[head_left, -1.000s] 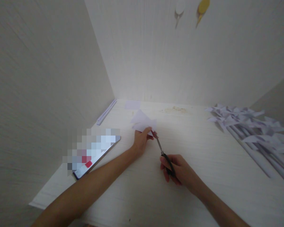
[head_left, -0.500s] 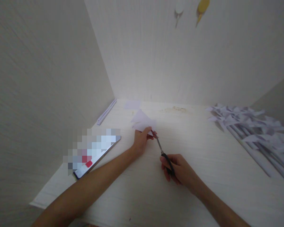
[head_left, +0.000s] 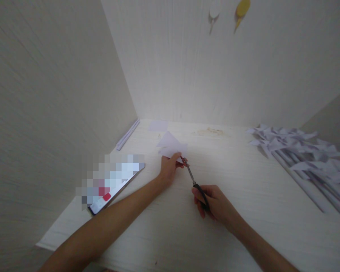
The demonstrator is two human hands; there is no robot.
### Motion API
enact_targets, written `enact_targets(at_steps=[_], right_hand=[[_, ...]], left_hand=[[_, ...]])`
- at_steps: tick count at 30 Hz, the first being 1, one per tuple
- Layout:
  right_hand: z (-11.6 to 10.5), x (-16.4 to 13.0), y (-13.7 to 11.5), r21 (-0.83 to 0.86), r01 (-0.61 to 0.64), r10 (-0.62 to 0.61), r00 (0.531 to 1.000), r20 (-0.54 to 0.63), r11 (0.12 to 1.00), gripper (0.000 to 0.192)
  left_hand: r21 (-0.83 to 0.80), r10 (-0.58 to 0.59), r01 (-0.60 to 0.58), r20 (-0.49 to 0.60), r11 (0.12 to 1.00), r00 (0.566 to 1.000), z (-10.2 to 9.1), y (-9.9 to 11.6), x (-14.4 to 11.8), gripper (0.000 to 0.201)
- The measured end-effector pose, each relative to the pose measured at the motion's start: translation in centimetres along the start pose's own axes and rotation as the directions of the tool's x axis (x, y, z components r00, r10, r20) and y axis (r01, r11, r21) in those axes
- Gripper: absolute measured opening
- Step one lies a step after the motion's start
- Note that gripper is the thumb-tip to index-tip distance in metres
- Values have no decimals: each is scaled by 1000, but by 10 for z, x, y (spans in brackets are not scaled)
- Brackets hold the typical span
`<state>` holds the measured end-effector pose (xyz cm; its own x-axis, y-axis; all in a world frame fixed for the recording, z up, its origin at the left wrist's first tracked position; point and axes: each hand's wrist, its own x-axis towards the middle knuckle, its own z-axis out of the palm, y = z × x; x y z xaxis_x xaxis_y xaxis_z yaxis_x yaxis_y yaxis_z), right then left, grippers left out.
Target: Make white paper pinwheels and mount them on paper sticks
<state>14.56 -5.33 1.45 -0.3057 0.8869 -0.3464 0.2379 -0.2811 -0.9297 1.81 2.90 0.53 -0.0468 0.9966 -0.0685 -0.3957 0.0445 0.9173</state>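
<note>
- Lying far L on the white, faintly grained tabletop: phone, flat, glossy, screen part blurred.
- Behind it, slim rolled paper sticks, then a flat, rectangular paper pc.
- Ctr: cut paper, thin, pale, w/ pointed flaps, pinched in L hand, which hides its lower edge.
- Next R: scissors, metal blades, blk handle, R hand wrapped round it; tips near L thumb, partly hidden.
- Far R: spiky paper pinwheels heaped, tubular stems.

1 head-worn camera is looking forward and down at the nearby left hand and right hand, facing the tabletop and back wall.
</note>
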Motion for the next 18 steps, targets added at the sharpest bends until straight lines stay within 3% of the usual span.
enact_targets(at_steps=[18], right_hand=[[-4,0,-3,67,9,-16,994,106,998,42]], left_hand=[[-57,-16,15,-23,998,1000,-2,-2,6,12]])
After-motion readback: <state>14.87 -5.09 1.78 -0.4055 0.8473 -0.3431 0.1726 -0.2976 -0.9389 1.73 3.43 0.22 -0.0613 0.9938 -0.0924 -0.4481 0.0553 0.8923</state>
